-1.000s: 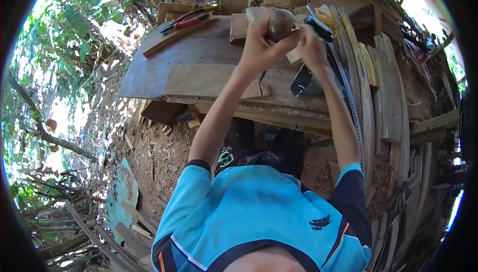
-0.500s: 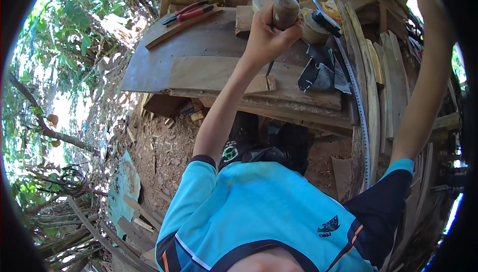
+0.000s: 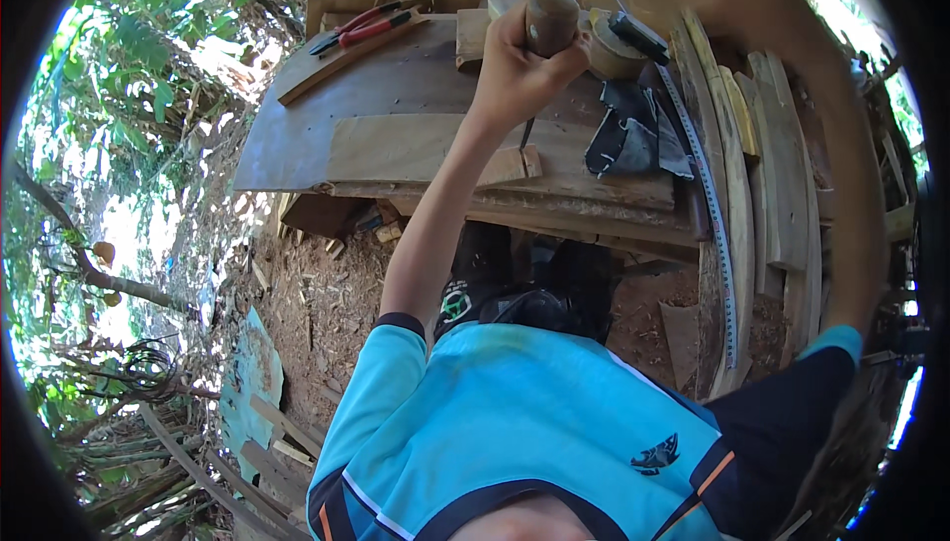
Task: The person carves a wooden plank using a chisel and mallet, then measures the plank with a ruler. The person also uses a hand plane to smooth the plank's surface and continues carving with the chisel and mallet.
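left hand (image 3: 515, 66) outstretched over bench (image 3: 396, 115), fingers clamped round upright chisel (image 3: 549, 21) handle, blade down on plank (image 3: 495, 160), right arm raised, blurred at upper right, its fingers impossible to tell

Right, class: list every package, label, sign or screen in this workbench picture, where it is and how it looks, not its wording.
Packages, signs, screens: none.
Shirt emblem: small dark winged shape on the blue shirt, lower middle.
Round badge: green and white circle on dark clothing below the bench edge.
Measuring strip: long, narrow, pale, finely marked, along the bench's right side.
Wooden handle in the left hand: brown, unlabelled.
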Tool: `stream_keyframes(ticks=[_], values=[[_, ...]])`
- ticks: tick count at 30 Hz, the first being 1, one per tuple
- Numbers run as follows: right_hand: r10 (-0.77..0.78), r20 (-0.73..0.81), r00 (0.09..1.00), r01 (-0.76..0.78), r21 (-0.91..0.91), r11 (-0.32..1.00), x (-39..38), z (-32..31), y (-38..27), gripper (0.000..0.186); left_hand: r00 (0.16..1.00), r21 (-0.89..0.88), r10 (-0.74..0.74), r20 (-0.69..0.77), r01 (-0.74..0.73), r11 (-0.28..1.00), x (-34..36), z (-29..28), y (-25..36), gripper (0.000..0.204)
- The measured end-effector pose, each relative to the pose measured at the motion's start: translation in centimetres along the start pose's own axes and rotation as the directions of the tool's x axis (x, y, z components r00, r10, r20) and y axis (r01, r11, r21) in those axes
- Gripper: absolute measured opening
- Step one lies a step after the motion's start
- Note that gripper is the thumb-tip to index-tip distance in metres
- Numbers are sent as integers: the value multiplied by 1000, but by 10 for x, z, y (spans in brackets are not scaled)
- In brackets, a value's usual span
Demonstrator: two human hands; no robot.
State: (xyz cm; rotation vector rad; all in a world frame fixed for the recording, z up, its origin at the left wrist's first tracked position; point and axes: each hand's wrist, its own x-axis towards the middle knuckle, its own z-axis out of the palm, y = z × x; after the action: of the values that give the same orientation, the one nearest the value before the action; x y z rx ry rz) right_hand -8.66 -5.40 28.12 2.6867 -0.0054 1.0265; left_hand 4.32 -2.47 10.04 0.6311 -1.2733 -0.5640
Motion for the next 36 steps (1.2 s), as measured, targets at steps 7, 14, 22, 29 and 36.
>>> stream_keyframes(ticks=[7,14,22,29,36], values=[[-16,28,999,18,-67,998,-3,1,-3,40,998,-29,-58,-6,58,998,-2,-3,-6,9],[134,-206,969,-134,15,991,-23,26,3,41,996,-90,-88,-15,87,992,-3,-13,-2,8],[933,-191,304,-709,609,356,-176,173,-76,40,824,-454,-330,-461,101,885,5,-71,-18,16],[987,-46,152,-746,650,145,-211,218,-92,38,900,-468,-235,-366,40,883,0,-78,11,14],[990,-14,137,-762,637,114,-210,215,-91,37,921,-407,-251,-297,116,906,-2,-53,6,13]])
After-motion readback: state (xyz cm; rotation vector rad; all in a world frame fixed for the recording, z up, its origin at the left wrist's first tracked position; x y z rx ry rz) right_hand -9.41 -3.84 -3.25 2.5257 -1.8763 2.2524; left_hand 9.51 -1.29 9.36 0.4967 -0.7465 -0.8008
